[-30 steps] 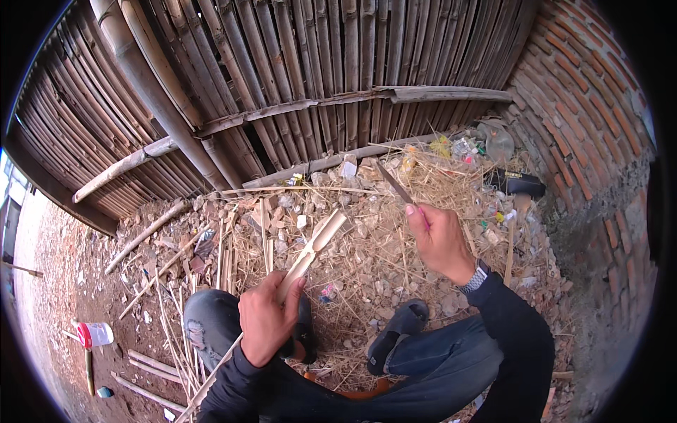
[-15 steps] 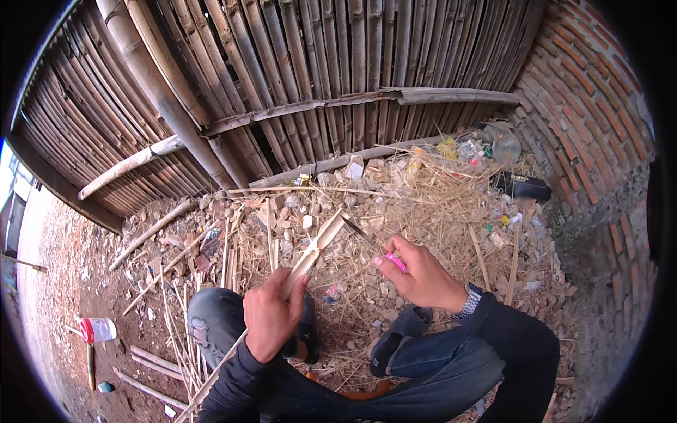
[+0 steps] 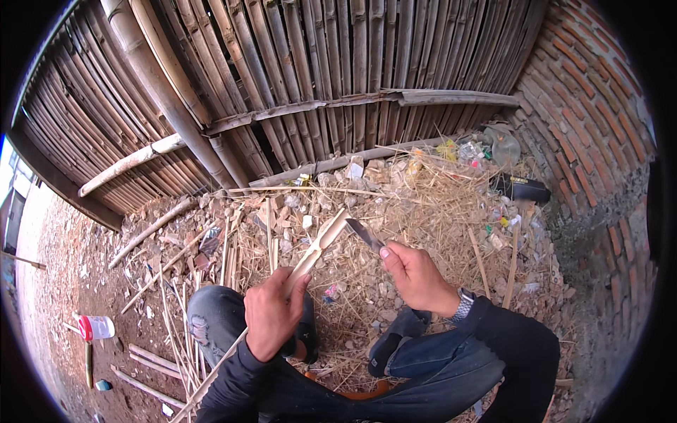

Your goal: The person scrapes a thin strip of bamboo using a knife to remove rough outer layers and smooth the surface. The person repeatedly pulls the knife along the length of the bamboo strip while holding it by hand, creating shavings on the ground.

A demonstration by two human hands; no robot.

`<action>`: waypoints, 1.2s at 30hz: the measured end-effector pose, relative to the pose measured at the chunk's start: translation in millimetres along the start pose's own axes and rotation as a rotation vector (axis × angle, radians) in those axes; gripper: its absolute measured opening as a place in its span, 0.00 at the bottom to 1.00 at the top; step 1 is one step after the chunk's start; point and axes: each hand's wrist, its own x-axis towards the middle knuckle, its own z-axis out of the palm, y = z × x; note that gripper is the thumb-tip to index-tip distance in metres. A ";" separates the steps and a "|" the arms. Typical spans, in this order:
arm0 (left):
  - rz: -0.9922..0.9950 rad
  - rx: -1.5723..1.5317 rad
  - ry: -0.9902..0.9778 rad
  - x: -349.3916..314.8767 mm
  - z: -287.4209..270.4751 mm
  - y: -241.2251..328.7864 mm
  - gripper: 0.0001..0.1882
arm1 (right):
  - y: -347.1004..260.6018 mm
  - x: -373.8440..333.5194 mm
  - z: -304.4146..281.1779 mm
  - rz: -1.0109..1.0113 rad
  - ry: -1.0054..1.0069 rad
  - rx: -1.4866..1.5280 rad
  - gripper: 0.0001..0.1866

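Observation:
My left hand is closed around a long split bamboo strip. Its pale hollow inner face is turned up, with a node partway along, and the tail runs back under my left forearm toward the lower left. In my right hand is a knife, gripped by a handle that my fingers now hide. The dark blade points up and left, its tip close beside the far end of the strip. Whether the tip touches the bamboo I cannot tell.
Thin bamboo strips lie beside my left knee. A red and clear plastic cup rests on the dirt at left. Rubble, straw and litter cover the ground ahead. A bamboo fence stands in front, a brick wall at right, with a black box near it.
My right hand has turned, so the blade shows broader and the pink handle is out of sight. The hand moved slightly right. My left hand and the bamboo strip stay nearly still.

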 end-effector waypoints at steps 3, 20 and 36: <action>-0.015 0.011 -0.016 0.0 -1.4 0.8 0.13 | 2.2 -1.3 2.6 0.040 -0.032 -0.017 0.18; -0.084 -0.203 -0.101 2.6 -5.0 -4.8 0.16 | 2.4 -3.8 7.8 0.343 -0.371 0.478 0.19; 0.144 -0.009 0.004 -13.7 15.6 22.5 0.14 | -19.5 9.1 8.3 -0.023 0.111 0.052 0.12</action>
